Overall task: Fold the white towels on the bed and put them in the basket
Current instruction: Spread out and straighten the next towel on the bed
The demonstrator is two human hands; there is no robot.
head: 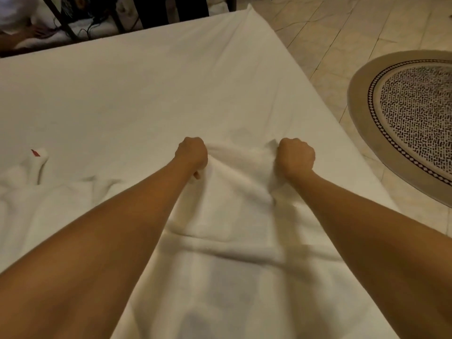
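A white towel (234, 216) lies spread on the white bed (146, 94) in front of me. My left hand (192, 155) grips the towel's far edge at its left corner, fingers curled into a fist. My right hand (294, 156) grips the same far edge at the right corner, also fisted. The cloth between the two hands is bunched and lifted slightly off the bed. More crumpled white towels (36, 177) lie at the left, one with a small red tag (35, 152). No basket is in view.
The bed's right edge runs diagonally beside a beige tiled floor (342, 33). A round patterned rug (411, 118) lies on the floor at the right. Beyond the bed's far edge stand dark furniture legs (66, 23), and another person's hand (31, 33) rests at the top left.
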